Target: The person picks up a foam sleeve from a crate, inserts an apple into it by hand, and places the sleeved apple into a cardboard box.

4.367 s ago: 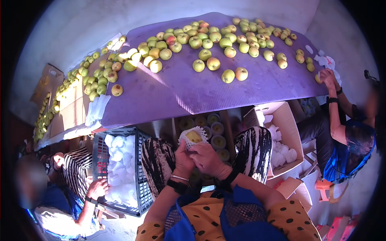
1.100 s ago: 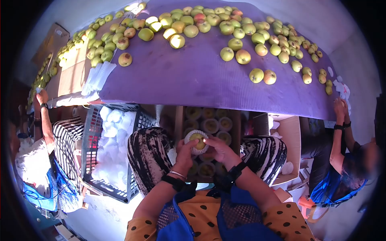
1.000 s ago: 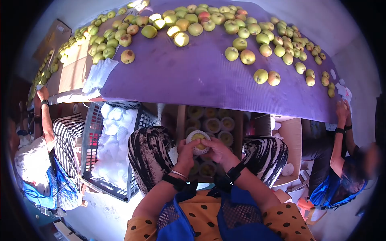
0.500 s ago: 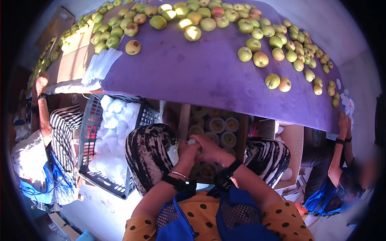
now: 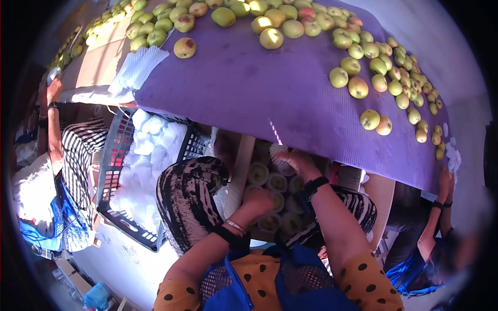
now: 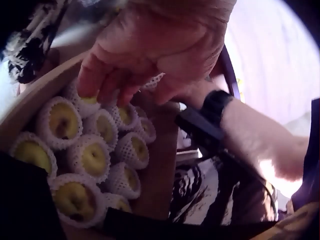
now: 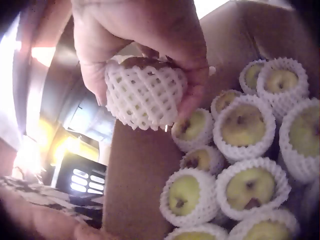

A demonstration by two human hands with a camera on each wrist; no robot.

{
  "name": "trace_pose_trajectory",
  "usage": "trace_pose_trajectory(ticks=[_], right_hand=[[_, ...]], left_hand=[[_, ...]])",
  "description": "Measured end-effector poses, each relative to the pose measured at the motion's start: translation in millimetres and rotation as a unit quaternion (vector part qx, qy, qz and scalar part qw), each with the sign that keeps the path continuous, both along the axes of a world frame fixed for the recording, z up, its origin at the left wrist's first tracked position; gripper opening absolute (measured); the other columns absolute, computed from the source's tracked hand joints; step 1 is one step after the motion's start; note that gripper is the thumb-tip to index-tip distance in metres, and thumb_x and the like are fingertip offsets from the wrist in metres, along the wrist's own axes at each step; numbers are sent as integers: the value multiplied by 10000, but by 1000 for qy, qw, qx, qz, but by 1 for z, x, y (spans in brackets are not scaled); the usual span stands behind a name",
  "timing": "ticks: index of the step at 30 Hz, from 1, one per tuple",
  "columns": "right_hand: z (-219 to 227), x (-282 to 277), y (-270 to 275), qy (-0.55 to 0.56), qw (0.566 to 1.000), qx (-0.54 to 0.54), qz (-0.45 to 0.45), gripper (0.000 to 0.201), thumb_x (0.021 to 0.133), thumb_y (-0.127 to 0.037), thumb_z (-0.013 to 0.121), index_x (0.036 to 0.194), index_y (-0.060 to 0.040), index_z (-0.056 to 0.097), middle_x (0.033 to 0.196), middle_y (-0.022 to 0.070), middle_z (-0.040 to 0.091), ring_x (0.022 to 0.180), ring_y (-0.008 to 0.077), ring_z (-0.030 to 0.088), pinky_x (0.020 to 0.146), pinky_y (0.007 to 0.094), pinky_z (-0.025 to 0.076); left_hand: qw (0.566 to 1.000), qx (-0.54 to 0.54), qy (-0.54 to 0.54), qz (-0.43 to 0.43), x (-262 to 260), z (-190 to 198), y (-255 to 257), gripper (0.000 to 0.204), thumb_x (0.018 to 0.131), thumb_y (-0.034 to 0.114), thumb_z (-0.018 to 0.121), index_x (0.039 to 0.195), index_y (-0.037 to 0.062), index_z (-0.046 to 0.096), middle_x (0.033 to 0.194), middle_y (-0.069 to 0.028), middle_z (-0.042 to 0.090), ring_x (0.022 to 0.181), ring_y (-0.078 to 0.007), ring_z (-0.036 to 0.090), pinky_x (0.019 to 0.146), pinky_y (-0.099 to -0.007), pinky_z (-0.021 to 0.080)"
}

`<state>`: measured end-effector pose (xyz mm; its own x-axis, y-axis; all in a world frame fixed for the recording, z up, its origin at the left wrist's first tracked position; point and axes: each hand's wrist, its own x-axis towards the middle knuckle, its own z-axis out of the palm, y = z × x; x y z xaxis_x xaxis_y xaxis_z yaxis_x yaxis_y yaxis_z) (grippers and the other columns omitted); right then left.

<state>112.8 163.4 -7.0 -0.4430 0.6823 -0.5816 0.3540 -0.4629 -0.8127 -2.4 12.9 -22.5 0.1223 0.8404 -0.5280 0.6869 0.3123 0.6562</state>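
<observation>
My right hand (image 5: 301,161) grips an apple in a white foam net (image 7: 145,95), its fingers and thumb round the sides. It holds the apple over the far part of a cardboard box (image 7: 137,180), near the table's edge. Rows of netted apples (image 7: 250,187) sit in the box, most with the stem or blossom end up. Above the near left of these rows is my left hand (image 6: 160,37), fingers loosely bent downward and holding nothing. Its fingertips overlap the nets of the apples in the left wrist view.
A purple-covered table (image 5: 249,88) bears many loose apples (image 5: 358,87). To my left stands a black crate (image 5: 111,179) full of white foam nets (image 5: 150,160). People sit on both sides; an open cardboard box (image 5: 378,199) is at my right.
Both hands held the netted apple together over the box. Now they are apart: the right has carried it forward toward the table, and the left has let go. The head view has turned.
</observation>
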Motion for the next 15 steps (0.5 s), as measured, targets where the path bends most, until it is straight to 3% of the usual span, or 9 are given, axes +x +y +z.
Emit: trace_pose_trajectory(ticks=[1, 3, 6, 9, 12, 15], right_hand=[[-17, 2, 6, 17, 1000, -2, 5, 536, 631, -185, 740, 1080, -5, 507, 1069, 65, 513, 973, 152, 486, 814, 271, 412], [-27, 0, 8, 19, 997, 69, -25, 540, 641, -200, 739, 1090, -15, 503, 1081, 59, 510, 995, 151, 475, 839, 269, 396], [-52, 3, 11, -22, 978, 206, -19, 570, 662, -241, 730, 1127, -21, 485, 1117, 60, 506, 1020, 181, 468, 891, 298, 366], [-69, 2, 15, -121, 942, 312, 4, 576, 680, -265, 709, 1142, -14, 475, 1119, 85, 513, 1026, 230, 473, 905, 338, 360], [-86, 2, 13, -194, 904, 382, 6, 533, 706, -268, 674, 1134, -14, 482, 1107, 123, 526, 1027, 274, 478, 901, 365, 359], [-99, -4, 15, -216, 885, 411, 27, 500, 717, -269, 650, 1119, -17, 494, 1099, 143, 528, 1024, 294, 479, 895, 377, 360]], left_hand=[[998, 4, 38, -54, 3, 4, 3, 239, 676, 143, 543, 858, -1, 602, 972, -169, 575, 917, -326, 554, 751, -393, 456], [995, 41, 83, -23, 8, 12, 9, 253, 689, 130, 524, 897, 1, 591, 993, -173, 558, 967, -308, 535, 786, -391, 447], [974, 165, 148, -44, 13, -28, 22, 407, 703, 155, 513, 1077, -5, 516, 1134, -236, 467, 1080, -392, 422, 956, -455, 298], [982, 180, 59, -5, 6, -53, 42, 434, 725, 157, 495, 1115, -31, 476, 1182, -274, 413, 1143, -406, 353, 990, -478, 241], [974, 220, 39, -31, 2, -78, 44, 387, 738, 135, 477, 1080, -42, 508, 1173, -285, 417, 1165, -395, 335, 1005, -473, 214], [950, 279, 137, -30, 8, -100, 42, 338, 755, 129, 462, 1035, -39, 550, 1163, -283, 426, 1148, -398, 354, 1015, -482, 187]])
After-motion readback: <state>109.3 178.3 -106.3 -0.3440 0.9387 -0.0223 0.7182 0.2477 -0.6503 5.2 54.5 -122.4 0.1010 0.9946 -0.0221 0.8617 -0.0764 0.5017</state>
